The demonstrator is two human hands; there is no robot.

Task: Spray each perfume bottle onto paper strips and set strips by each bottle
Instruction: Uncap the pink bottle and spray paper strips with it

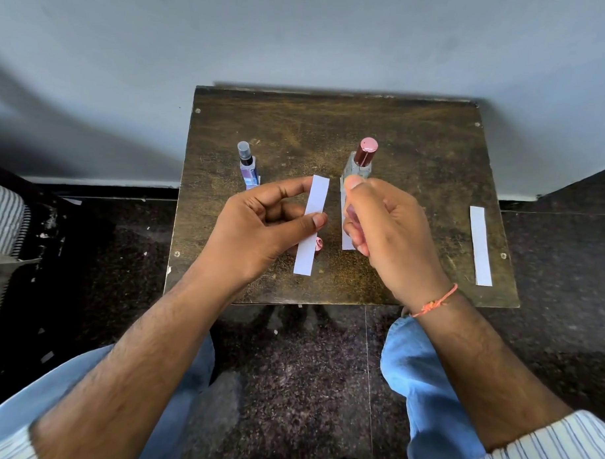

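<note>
We look down on a small dark wooden table [411, 150] set against a pale wall [287, 34], with a speckled dark floor [299, 384] beneath it and knees in blue trousers [430, 396] at the near edge.

The left hand [260, 227] grasps a white paper strip [311, 225] between thumb and forefinger, holding it upright above the middle of the table. Just behind the lower part of this strip we see a small pink object [318, 244] on the table; what it is we cannot tell.

The right hand [390, 233], with an orange thread [434, 302] around its wrist, is closed around a small item of which only a clear, pinkish sliver shows between the fingers; we cannot tell for certain what it is. The thumb is pressed down on top, facing the held strip.

Two perfume bottles stand on the far half of the table. The blue bottle [247, 164], with a clear cap, stands to the left, just beyond the left hand. The bottle with the pink cap [362, 158] stands to the right, just beyond the right thumb. A second paper strip [346, 224] lies partly hidden by the right hand, near the pink-capped bottle. A third strip [480, 245] lies flat near the right edge of the table, well apart from both bottles.
</note>
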